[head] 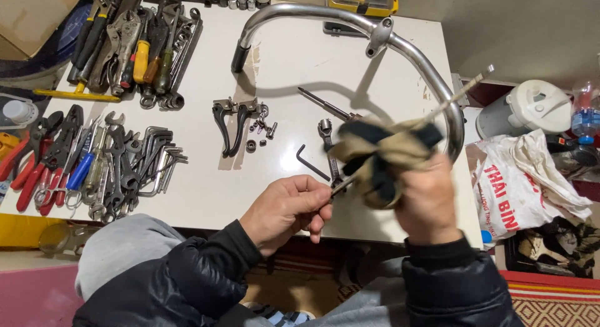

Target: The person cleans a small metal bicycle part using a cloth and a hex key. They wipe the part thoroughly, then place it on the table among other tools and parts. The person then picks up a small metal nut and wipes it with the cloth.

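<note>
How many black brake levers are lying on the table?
2: both brake levers lie side by side mid-table, left of the small nuts. One is on the left, the other right beside it.

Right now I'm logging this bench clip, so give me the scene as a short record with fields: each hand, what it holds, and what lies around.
left hand: left hand pinches the near end of a thin metal rod
right hand: right hand wraps a tan and black cloth around the rod
table: white table
behind cloth: curved chrome handlebar
centre: black brake levers, hex key
left side: wrenches, pliers
</note>
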